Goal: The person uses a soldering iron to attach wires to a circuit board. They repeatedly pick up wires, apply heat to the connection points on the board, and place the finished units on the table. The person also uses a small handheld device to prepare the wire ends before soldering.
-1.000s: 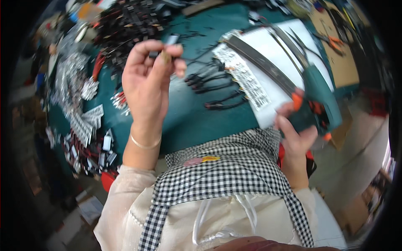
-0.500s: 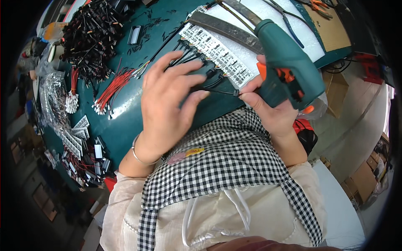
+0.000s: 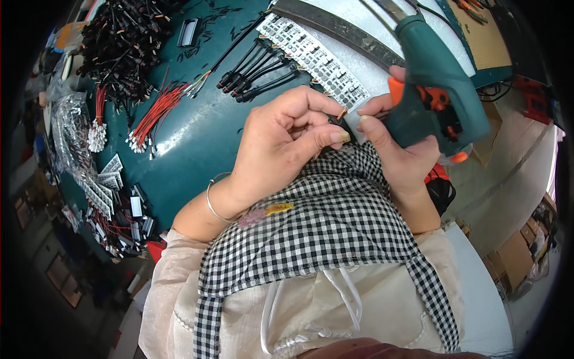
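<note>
My right hand (image 3: pixel 403 158) grips a green soldering gun (image 3: pixel 445 78) with orange trigger parts, its metal nose tilted up and away. The same hand's thumb and forefinger pinch close to the near end of a white circuit board strip (image 3: pixel 317 57). My left hand (image 3: pixel 278 137) is closed on a short black cable, whose orange wire end (image 3: pixel 342 113) shows at the fingertips beside that board end. Much of this cable is hidden by fingers. Several black connector cables (image 3: pixel 257 69) fan out from the strip's left side.
A dark metal bar (image 3: pixel 335 30) lies along the strip on white foam (image 3: pixel 382 81). Red wire bundles (image 3: pixel 158 113) and a pile of black cables (image 3: pixel 122 51) cover the left of the green table (image 3: pixel 191 161). Orange-handled pliers (image 3: pixel 471 11) lie at the far right.
My left hand has moved right and nearer, from over the fanned cables to the board's end, and its fingers have closed. The soldering gun has shifted slightly right.
</note>
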Demonstrator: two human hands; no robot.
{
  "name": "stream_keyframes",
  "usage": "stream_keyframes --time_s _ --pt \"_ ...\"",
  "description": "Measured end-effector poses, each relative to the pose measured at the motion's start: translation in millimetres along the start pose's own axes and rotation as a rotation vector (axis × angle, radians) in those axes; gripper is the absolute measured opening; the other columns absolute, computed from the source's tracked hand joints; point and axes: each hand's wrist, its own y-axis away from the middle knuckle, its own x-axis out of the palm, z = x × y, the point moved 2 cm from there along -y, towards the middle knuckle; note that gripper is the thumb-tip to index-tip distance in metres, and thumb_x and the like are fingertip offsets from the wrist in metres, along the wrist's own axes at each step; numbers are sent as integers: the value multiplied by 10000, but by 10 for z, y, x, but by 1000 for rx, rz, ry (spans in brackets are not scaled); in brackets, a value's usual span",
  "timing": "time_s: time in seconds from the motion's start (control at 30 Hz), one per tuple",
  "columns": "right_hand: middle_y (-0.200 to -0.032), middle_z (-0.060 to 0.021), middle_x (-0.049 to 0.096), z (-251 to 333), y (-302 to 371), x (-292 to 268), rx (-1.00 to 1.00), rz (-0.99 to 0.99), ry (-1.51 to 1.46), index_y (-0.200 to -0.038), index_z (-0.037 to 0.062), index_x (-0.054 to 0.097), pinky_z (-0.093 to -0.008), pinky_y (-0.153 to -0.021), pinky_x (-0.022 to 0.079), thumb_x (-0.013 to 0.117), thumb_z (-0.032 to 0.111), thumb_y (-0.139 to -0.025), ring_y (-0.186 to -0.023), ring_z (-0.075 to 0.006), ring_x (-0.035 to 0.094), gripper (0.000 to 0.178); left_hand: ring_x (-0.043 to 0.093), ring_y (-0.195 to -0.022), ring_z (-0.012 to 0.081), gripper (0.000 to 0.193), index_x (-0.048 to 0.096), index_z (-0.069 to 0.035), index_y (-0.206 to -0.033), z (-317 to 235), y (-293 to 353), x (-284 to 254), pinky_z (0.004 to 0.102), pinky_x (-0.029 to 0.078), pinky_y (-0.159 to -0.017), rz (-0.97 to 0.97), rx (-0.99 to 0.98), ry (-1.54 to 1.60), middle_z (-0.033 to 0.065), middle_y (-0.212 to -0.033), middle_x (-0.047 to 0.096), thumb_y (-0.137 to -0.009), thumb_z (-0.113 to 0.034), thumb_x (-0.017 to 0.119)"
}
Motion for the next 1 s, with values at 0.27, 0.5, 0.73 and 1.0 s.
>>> stream_keyframes --time_s 0.27,0.5,0.73,1.0 --pt "-910 -143 645 -39 18 5 12 64 -1 -1335 -80 378 -257 -739 541 673 -120 -779 -822 -159 643 630 646 -767 68 246 567 36 -1034 -3 19 36 158 485 -628 -12 134 -244 60 -850 680 -830 20 705" --pt "-911 -141 641 -17 10 0 -2 88 22 -1339 -83 375 -255 -742 540 665 -138 -772 -834 -156 640 639 674 -825 116 250 569 55 -981 11 2 52 198 538 -708 5 207 -307 77 -943 626 -793 45 733" --pt "-965 -165 627 -24 -15 2 -16 129 91 -1326 -102 373 -264 -729 560 632 -167 -771 -843 -162 643 616 684 -870 139 245 567 50 -962 64 -8 31 222 558 -744 -16 246 -326 79 -925 640 -790 30 740" --pt "-988 -166 614 -93 -33 -15 -62 132 103 -1325 -100 380 -271 -732 556 609 -181 -770 -828 -163 637 605 649 -712 85 243 545 26 -987 139 -20 44 184 516 -595 -59 182 -113 90 -861 678 -816 28 718"
